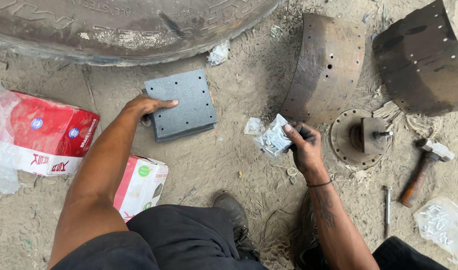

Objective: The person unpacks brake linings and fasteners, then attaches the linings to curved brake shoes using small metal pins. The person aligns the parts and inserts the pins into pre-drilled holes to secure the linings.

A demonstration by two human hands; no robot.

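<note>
We are looking down at sandy ground (229,170), crouching with one shoe (234,212) showing at the bottom centre. Our left hand (148,106) is lying flat, fingers pressed together and pointing toward the right of the frame, on the left edge of a stack of grey brake linings (186,102) sitting just above the centre. The stack's long axis is running from the upper part of the frame down toward us, slightly tilted, with its drilled face turned up.

Our right hand (304,145) is pinching a small clear bag of silvery rivets (273,139) between thumb and fingers, right of centre; the bag is held off the ground, and its long axis is slanting from lower left to upper right.

Just beyond that hand, two rusty curved brake shoes (325,65) are lying in the upper right, with a round flanged metal stand (359,137) below them. A hammer (423,167) is resting at the right edge, its head toward the top, and a bolt (387,205) is lying upright in the frame beside it. Another clear bag of rivets (441,225) is sitting in the lower right corner. Red and white cartons (49,132) are lying at the left, and a large tyre (124,25) is spanning the top.
</note>
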